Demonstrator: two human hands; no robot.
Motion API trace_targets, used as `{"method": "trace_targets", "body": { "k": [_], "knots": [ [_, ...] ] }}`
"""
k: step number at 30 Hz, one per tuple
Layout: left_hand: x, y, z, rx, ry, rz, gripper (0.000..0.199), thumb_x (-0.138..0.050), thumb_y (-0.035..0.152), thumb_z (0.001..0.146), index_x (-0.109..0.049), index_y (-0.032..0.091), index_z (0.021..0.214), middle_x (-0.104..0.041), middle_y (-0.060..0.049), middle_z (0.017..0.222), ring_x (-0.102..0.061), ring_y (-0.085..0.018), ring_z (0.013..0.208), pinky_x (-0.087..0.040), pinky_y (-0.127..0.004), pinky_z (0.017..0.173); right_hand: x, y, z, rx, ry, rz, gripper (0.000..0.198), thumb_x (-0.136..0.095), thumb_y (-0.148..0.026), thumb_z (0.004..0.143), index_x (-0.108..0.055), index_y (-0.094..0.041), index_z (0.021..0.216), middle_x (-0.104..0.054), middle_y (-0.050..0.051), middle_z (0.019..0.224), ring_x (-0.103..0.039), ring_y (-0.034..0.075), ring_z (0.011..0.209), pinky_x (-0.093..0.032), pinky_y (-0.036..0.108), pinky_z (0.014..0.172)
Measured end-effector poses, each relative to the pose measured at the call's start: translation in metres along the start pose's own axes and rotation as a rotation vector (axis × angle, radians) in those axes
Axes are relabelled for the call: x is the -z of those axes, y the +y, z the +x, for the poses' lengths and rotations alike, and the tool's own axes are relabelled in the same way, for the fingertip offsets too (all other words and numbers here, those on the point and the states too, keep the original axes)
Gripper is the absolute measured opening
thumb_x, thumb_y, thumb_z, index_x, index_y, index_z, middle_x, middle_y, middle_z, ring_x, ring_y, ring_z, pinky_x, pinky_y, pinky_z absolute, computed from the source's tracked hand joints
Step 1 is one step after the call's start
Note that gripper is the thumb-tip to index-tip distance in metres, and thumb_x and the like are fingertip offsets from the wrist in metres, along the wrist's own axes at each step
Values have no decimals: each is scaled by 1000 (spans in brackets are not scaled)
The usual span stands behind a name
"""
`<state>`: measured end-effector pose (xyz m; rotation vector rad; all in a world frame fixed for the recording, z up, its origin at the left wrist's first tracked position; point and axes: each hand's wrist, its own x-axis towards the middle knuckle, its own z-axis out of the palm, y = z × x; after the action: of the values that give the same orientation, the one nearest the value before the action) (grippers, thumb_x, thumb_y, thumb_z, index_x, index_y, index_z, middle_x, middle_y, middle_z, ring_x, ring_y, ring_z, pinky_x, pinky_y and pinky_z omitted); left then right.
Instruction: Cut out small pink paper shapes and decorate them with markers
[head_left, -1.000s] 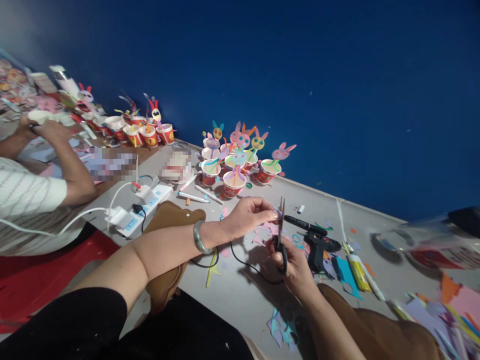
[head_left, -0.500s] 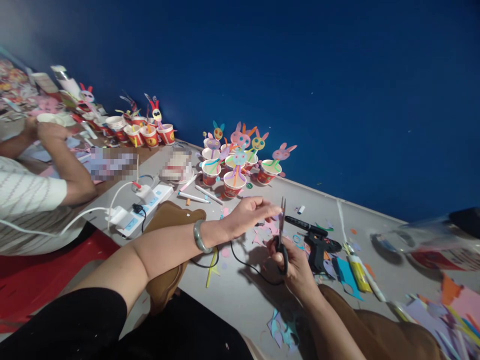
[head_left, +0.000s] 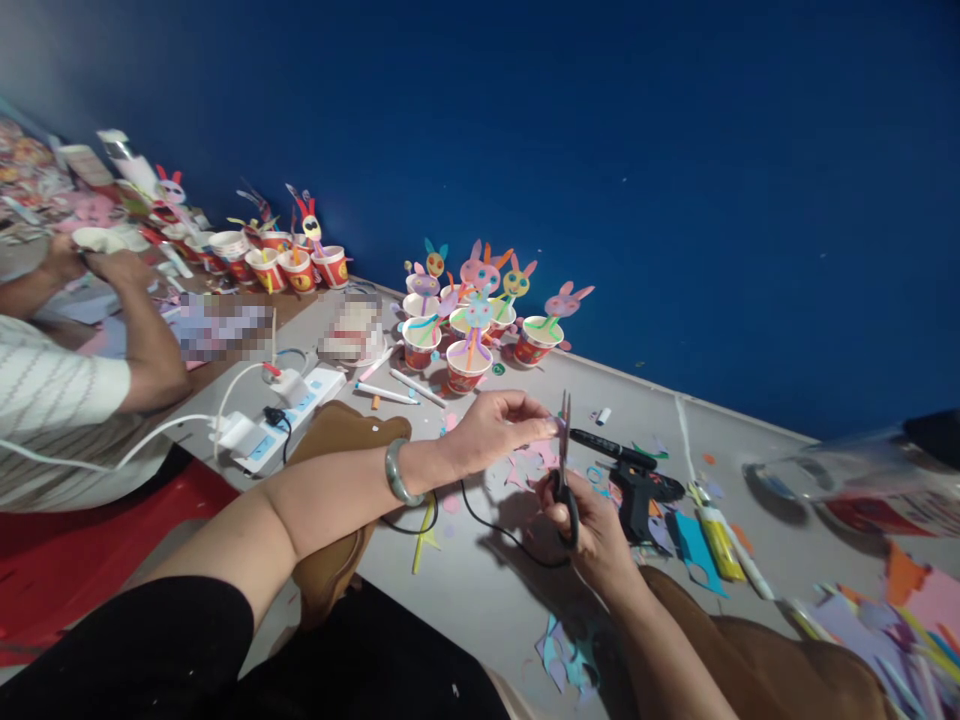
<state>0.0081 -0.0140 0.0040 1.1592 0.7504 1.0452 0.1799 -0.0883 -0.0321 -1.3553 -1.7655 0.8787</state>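
My right hand (head_left: pixel 589 525) grips a pair of black-handled scissors (head_left: pixel 565 445), blades pointing up and nearly closed. Facing it, my left hand (head_left: pixel 499 435) pinches a small pale purple paper piece (head_left: pixel 556 425) right at the blades; most of the piece is hidden by the fingers. Pink paper scraps (head_left: pixel 536 458) lie on the table below my hands. Just right of the scissors are a black marker (head_left: pixel 613 448) and a black glue gun (head_left: pixel 637 498). Blue paper offcuts (head_left: pixel 564 655) are near the table's front edge.
Paper cups with paper rabbits (head_left: pixel 469 368) stand by the blue wall. A white power strip (head_left: pixel 292 420) with cables sits left of my forearm. Farther left, a co-worker's hands (head_left: pixel 120 265) hold a pale object. A clear bottle (head_left: pixel 825 490) lies at right, near coloured paper (head_left: pixel 862 640).
My left fingers have curled into a tighter pinch at the blades, and the purple piece shows more clearly. The right hand and scissors have barely moved. The co-worker's hands shifted slightly.
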Motion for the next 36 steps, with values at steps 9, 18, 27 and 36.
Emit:
{"method": "trace_targets", "body": {
  "k": [9, 18, 27, 36],
  "knots": [
    [2, 1, 0, -37, -7, 57, 16, -74, 27, 71, -66, 13, 73, -65, -1, 71, -57, -9, 70, -45, -24, 69, 0, -3, 2, 5, -9, 6, 65, -48, -85, 73, -55, -21, 63, -55, 4, 64, -52, 20, 66, -40, 31, 58],
    [1, 3, 0, -15, 6, -7, 16, -74, 25, 69, -65, 13, 73, -64, -1, 71, -58, -10, 69, -45, -24, 67, 1, -3, 1, 10, -14, -18, 67, -46, -87, 73, -57, -21, 64, -55, 3, 63, -51, 20, 65, -41, 32, 61],
    [3, 0, 1, -33, 8, -3, 16, -74, 25, 70, -65, 13, 73, -63, 0, 72, -56, -9, 69, -44, -24, 67, 1, -3, 1, 9, -22, -14, 66, -46, -85, 75, -56, -21, 64, -55, 3, 63, -52, 20, 66, -41, 32, 60],
    [3, 2, 0, -22, -6, -3, 15, -72, 26, 71, -66, 13, 73, -63, 0, 71, -55, -8, 68, -43, -24, 67, 0, -3, 1, 29, -22, 5, 64, -47, -84, 75, -54, -22, 63, -53, 3, 64, -50, 20, 65, -40, 32, 60]
  ]
}}
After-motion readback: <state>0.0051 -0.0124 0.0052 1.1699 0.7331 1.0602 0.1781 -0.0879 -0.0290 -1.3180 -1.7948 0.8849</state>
